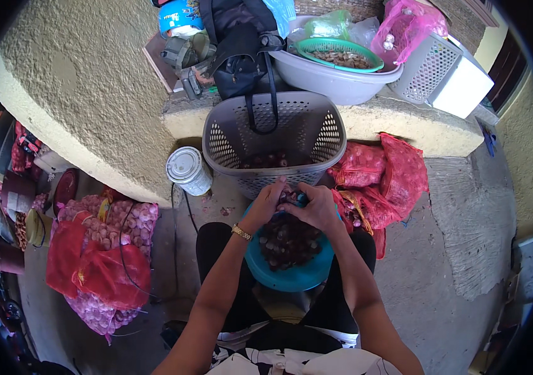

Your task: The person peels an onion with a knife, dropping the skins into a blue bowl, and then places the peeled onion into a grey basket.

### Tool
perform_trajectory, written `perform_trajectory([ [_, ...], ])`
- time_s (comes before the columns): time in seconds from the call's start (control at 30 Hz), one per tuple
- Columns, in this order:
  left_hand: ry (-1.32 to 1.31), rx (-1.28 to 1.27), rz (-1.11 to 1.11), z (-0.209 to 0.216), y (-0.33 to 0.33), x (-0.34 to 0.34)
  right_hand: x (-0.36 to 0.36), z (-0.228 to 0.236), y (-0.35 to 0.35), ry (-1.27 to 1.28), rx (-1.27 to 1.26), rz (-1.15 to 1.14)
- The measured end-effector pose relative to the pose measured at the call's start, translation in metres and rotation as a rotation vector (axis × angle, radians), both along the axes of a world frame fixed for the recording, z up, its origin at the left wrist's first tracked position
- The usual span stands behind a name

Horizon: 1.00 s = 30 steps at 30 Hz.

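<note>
A blue basin (291,284) sits between my knees, with a heap of small dark red onions (285,244) in it. Above its far edge my left hand (268,203) and my right hand (318,207) come together, fingers bent inward. Between them shows a small red onion (288,197), partly covered by the fingers. A bit of blue is visible by my right fingers; I cannot tell whether it is a tool or the basin. Just beyond my hands stands a tall grey perforated basket (241,178), with more dark red bulbs (266,160) at its bottom.
Red mesh sacks (398,181) lie right of the basket. At left are garlic sacks (113,250) and a lidded can (189,170). On the ledge rest a black bag (241,56), a large grey tub (341,87) and a green strainer (307,45). A cord (176,244) runs along the floor.
</note>
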<state>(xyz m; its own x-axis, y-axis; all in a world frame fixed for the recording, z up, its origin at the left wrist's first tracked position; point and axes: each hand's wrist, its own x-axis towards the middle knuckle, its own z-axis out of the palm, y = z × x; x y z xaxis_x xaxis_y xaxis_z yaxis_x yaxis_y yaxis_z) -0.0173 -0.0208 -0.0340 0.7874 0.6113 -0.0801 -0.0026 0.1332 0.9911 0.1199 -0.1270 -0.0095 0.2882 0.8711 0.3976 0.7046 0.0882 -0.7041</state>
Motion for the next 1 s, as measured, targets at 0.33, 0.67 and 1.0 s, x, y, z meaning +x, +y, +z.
perform_trajectory([
  [0.33,0.077,0.043,0.011,0.001,-0.002,0.004,0.003,0.001,-0.001,-0.201,-0.084,-0.092],
  [0.67,0.186,0.035,-0.100,-0.001,0.006,0.001,0.012,-0.001,-0.003,-0.246,-0.094,0.052],
  [1.0,0.488,-0.063,-0.275,0.000,0.013,-0.008,0.011,-0.019,-0.002,-0.327,-0.065,0.181],
])
